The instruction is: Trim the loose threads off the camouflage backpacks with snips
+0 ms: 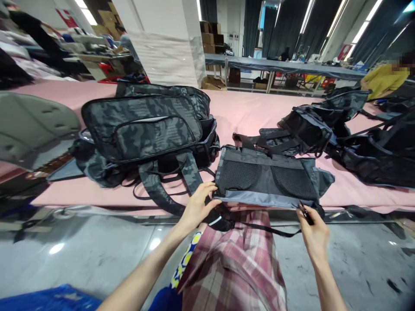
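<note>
Not one word or number can be made out from here. Far beyond the left hand (198,206) and well off to its left, a red-and-white sign (66,18) shows against a pale wall (45,8) — its print too blurred to read. Far past the right hand (314,231), a little to its right, a second sign (344,52) is just as illegible. Between the hands but well beyond them, a dark item (229,50) at the long bench (282,65) bears white marks like lettering — too small to spell out.
</note>
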The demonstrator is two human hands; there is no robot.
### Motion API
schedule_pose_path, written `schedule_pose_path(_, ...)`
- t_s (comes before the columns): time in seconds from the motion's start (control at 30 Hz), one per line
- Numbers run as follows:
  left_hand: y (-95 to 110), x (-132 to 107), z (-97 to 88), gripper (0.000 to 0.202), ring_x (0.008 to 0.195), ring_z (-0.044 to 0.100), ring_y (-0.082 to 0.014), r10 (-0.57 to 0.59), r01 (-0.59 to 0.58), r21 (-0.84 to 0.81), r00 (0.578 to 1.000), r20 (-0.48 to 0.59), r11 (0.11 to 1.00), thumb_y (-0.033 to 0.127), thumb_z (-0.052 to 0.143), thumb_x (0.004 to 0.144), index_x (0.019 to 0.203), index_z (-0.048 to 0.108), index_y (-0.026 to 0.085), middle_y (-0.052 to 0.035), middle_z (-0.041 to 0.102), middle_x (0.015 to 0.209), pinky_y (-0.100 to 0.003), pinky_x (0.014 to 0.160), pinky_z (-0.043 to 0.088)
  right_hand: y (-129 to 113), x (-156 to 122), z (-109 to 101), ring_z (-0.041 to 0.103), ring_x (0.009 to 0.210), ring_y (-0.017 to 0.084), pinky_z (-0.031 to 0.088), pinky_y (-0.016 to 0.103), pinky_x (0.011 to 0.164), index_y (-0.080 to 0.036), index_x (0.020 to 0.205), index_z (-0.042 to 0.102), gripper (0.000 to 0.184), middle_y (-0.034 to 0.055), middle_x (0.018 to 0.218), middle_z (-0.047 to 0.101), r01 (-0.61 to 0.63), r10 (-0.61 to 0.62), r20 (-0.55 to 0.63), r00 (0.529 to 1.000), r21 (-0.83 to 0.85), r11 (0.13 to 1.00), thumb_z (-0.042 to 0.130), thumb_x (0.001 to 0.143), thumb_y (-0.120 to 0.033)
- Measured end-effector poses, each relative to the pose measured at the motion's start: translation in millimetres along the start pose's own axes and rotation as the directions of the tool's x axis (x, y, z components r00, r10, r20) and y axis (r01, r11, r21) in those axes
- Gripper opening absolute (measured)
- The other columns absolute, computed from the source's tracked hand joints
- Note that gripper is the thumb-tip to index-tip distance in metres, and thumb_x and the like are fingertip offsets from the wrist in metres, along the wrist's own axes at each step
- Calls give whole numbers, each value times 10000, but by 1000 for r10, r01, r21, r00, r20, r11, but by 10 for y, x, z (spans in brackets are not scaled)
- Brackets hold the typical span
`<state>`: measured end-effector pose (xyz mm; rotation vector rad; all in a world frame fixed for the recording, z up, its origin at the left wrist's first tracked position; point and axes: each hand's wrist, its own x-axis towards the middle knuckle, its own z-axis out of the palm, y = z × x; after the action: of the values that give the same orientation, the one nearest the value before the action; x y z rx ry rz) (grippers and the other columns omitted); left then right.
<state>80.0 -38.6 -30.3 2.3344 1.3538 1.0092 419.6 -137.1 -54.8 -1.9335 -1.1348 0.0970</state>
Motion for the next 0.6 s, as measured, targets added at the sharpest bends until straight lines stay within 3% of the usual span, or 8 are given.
schedule_pose_path(0.1, 80, 56, 1, 255, 1080, 497, -219, -5, 4, -3, 998, -58, 1000, 289, 533, 827, 1061, 514, 190, -92, 521, 1135, -385, 906, 423, -23, 35, 3, 630, 806, 244, 447, 303, 693, -176, 983, 652, 429, 90, 904, 695, 40, -40, 6, 999, -26, 999, 523, 761, -519)
schedule_pose_path(0.2, 254, 103, -6, 272, 1088, 461, -246, 96, -84, 116, 990, -99, 990, 278, 558, 817, 1069, 517, 183, -110, 517, 1152, -413, 905, 383, -9, 18, 13, 632, 751, 236, 447, 294, 646, -180, 974, 651, 408, 82, 860, 698, 56, -57, -4, 998, -90, 994, 518, 766, -505)
schedule_pose_path(0.3, 427, 192, 37, 371, 1085, 448, -276, 223, -225, 216, 974, 35, 950, 282, 615, 780, 1119, 504, 182, -113, 550, 1138, -427, 883, 351, -14, -16, -1, 633, 713, 225, 451, 288, 617, -184, 957, 647, 370, 70, 819, 695, 84, -85, -3, 996, -138, 987, 513, 779, -481)
schedule_pose_path(0.4, 532, 259, 128, 279, 965, 496, -259, 267, -307, 270, 948, 174, 913, 221, 605, 781, 1049, 543, 171, -89, 604, 991, -413, 830, 339, -78, 0, -102, 630, 794, 216, 463, 291, 676, -196, 971, 635, 298, 69, 886, 673, 218, -216, 29, 976, -138, 966, 485, 817, -402)
schedule_pose_path(0.5, 556, 229, 180, 216, 849, 509, -227, 294, -338, 269, 937, 191, 902, 139, 528, 798, 1008, 561, 173, -62, 600, 863, -389, 789, 338, -150, 102, -279, 567, 1009, 221, 449, 312, 806, -217, 1113, 579, 321, 84, 1106, 596, 329, -330, 27, 944, -187, 926, 483, 827, -326)
schedule_pose_path(0.6, 492, 155, 191, 402, 729, 490, -200, 383, -413, 207, 908, 168, 887, 50, 438, 759, 1133, 513, 177, -40, 563, 768, -351, 723, 357, -126, 232, -433, 559, 1019, 213, 451, 316, 820, -222, 1108, 579, 313, 81, 1143, 571, 307, -295, 90, 951, -188, 933, 515, 811, -296)
